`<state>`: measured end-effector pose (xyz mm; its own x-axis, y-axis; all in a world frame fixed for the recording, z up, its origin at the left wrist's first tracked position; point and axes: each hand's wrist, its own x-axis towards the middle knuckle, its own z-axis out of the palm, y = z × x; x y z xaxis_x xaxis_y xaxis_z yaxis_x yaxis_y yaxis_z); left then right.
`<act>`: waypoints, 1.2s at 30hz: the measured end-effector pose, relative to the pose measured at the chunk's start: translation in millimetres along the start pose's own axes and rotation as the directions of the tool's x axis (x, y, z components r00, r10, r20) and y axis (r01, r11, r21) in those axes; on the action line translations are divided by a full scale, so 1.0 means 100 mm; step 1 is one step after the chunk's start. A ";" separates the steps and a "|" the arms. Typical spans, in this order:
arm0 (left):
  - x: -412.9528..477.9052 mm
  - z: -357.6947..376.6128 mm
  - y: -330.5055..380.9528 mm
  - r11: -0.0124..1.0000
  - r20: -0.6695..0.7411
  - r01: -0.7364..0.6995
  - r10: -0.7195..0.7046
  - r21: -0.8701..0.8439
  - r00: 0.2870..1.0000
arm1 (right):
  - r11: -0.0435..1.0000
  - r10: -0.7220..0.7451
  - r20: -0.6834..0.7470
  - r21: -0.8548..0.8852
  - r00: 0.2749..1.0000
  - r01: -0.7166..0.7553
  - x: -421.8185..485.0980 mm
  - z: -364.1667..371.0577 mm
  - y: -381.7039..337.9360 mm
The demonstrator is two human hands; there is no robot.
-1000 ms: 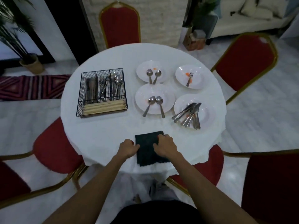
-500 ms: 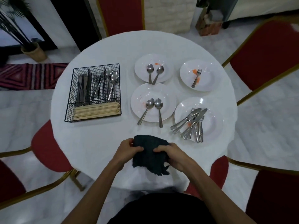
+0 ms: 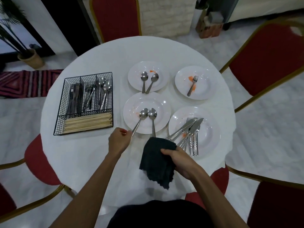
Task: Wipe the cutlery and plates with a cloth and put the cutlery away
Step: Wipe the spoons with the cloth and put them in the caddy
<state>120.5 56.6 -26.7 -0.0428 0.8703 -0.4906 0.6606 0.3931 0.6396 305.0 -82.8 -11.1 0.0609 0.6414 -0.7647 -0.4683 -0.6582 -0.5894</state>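
We are taking our left hand [image 3: 118, 141] off the dark cloth [image 3: 156, 163] to the handle of a spoon [image 3: 143, 114] on the near plate [image 3: 136, 102], grip unclear; our right hand [image 3: 181, 162] is clutching the cloth over the bench [image 3: 85, 153].

The wire caddy [image 3: 85, 102] sits on the table [image 3: 98, 158], left of four plates [image 3: 146, 112].

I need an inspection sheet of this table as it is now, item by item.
Surface: round table under a white tablecloth.
Job's things: four plates with used cutlery, some orange smears; dark cloth; wire caddy holding cutlery and chopsticks.
Clutter: nothing seen.
Hands: left hand at the handle of a spoon, grip unclear; right hand grips the cloth.
Cables: nothing seen.
Surroundings: red chairs, potted plant, striped rug.
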 end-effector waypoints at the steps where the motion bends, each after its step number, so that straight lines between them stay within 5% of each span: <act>1: 0.07 0.03 0.03 0.999 -0.004 0.034 -0.034 0.021 0.999 | 0.999 0.007 0.001 0.040 1.000 -0.007 -0.02 -0.01 -0.02; 5: 0.22 0.20 0.08 0.971 0.156 0.223 -0.209 -0.083 0.965 | 0.990 0.015 0.023 0.142 1.000 -0.018 -0.16 0.02 -0.08; 13: -0.11 -0.15 0.07 0.859 0.332 0.357 -0.237 -0.368 0.913 | 0.956 -0.041 0.003 0.292 0.999 0.038 -0.29 0.07 -0.10; 20: -0.70 -0.36 0.07 0.881 0.417 0.270 -0.094 -0.388 0.904 | 0.942 -0.122 -0.173 0.291 0.977 0.169 0.16 0.71 -0.22; 25: -0.57 -0.34 -0.06 0.887 0.295 0.230 -0.113 -0.400 0.949 | 0.951 -0.097 -0.304 0.251 0.948 0.178 0.26 1.01 -0.25; 36: 0.10 -0.26 -0.16 0.991 0.226 0.050 -0.021 -0.124 0.974 | 0.978 -0.107 -0.442 0.117 0.890 0.175 0.04 1.17 0.05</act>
<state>89.4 66.9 -26.5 0.1141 0.7721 -0.6251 0.5595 0.4701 0.6827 199.6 -37.6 13.7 0.4942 0.4670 -0.7332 -0.5502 -0.4850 -0.6798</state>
